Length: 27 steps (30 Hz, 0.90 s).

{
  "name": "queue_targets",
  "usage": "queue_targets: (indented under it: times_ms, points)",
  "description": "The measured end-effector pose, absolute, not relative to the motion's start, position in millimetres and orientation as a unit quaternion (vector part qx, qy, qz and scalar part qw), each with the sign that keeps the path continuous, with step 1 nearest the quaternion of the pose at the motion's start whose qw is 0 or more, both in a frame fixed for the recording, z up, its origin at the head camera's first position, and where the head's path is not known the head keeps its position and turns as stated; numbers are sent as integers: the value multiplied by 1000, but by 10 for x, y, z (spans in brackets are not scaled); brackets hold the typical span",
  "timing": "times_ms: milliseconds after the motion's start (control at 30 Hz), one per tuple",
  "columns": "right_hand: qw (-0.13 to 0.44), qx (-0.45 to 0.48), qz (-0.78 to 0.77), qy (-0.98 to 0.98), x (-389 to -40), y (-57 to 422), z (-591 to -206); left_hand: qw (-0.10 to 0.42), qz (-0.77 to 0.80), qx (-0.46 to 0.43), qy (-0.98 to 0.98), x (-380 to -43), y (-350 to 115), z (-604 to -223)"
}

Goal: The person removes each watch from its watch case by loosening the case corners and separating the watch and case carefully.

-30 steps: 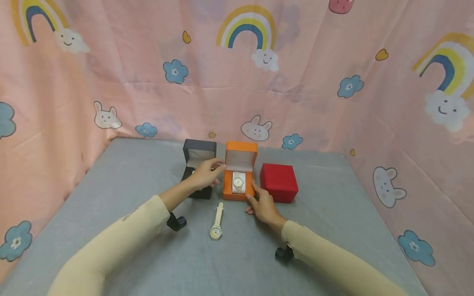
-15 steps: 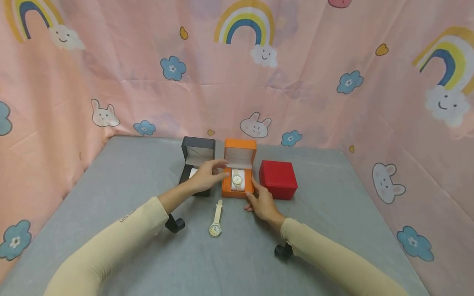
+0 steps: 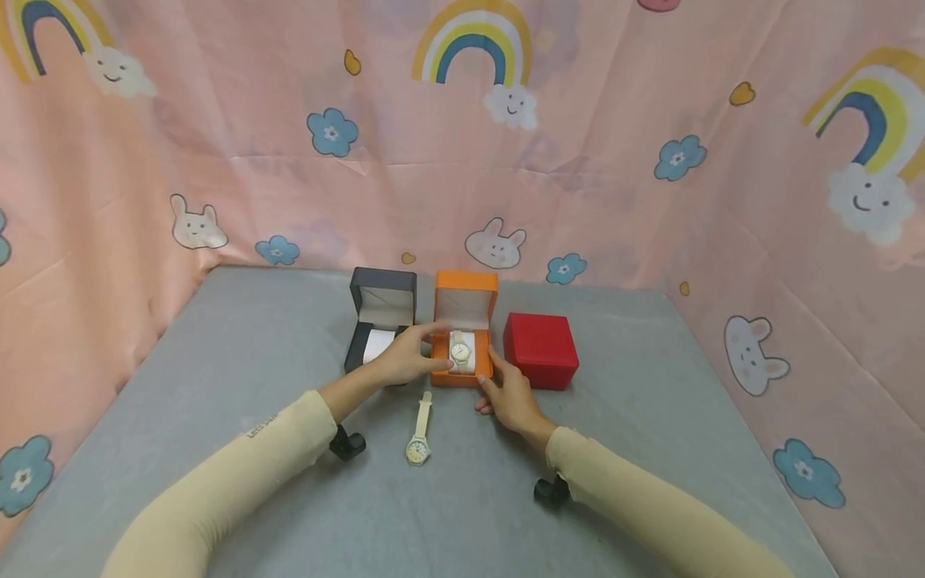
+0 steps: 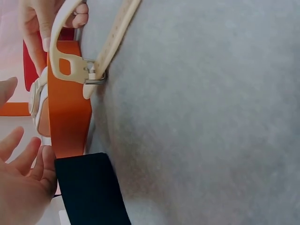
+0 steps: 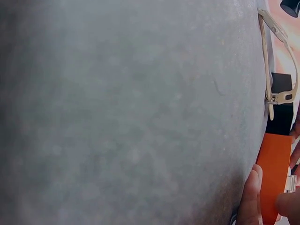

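Note:
An orange watch box (image 3: 466,281) stands with its lid up in the head view, a cream-strapped watch (image 3: 460,351) wrapped round the white cushion inside. At the box's front right corner my right hand (image 3: 515,397) grips it, thumb at the front and index finger along the side. My left hand (image 3: 400,358) reaches over its left edge, thumb and fingers spread on either side near the cushion, holding nothing. In the left wrist view its fingers (image 4: 30,161) are right beside the orange wall. A second cream watch (image 3: 417,449) lies buckled on the table in front.
Left of the orange box a dark grey watch box (image 3: 384,279) stands with lid up and a white cushion (image 3: 377,345) inside, partly hidden by the left hand. A closed red box (image 3: 540,347) is close on the right. Patterned pink cloth (image 3: 578,201) hangs behind the grey table (image 3: 621,449).
My left hand has moved right, from in front of the dark grey box to over the orange box's left edge, uncovering more of the grey box's cushion. The right hand stays at its corner.

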State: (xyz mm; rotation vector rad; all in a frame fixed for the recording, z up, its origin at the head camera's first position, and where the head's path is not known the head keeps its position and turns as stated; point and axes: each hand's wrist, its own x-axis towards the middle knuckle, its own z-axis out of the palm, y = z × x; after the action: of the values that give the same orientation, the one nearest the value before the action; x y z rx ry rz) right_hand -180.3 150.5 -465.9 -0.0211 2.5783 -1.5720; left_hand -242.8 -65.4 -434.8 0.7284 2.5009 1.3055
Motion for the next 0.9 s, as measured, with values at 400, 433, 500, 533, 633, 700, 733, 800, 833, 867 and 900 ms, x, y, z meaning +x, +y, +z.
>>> queue_targets:
  times_ms: [400, 433, 500, 533, 633, 700, 733, 800, 833, 867, 900]
  points:
    - [61, -11, -516, 854, -1796, 1489, -4645, 92, 372, 266, 884, -2490, -517, -4371]
    - [61, -11, -517, 854, -1800, 1486, -4643, 90, 368, 265, 887, -2499, -512, -4368]
    - [61, -13, -518, 853, -1802, 1480, -4642, 86, 365, 260, 890, -2507, -503, -4360]
    - [61, -15, -517, 853, -1800, 1479, -4644, 85, 363, 258, 891, -2508, -499, -4359]
    - [64, -21, -516, 854, -1787, 1478, -4660, 81, 353, 256, 896, -2508, -486, -4373]
    - [66, -18, -515, 854, -1776, 1484, -4674, 80, 344, 259, 899, -2507, -474, -4393]
    - [65, -17, -515, 854, -1773, 1488, -4680, 77, 339, 260, 901, -2511, -465, -4404]
    - [60, -13, -517, 854, -1773, 1495, -4689, 67, 326, 264, 905, -2519, -448, -4425]
    - [56, -15, -518, 853, -1774, 1499, -4694, 61, 318, 266, 908, -2524, -439, -4431]
    - [52, -12, -520, 852, -1778, 1502, -4697, 53, 308, 270, 911, -2529, -430, -4438]
    - [50, -12, -521, 852, -1777, 1505, -4697, 47, 298, 272, 914, -2531, -423, -4442]
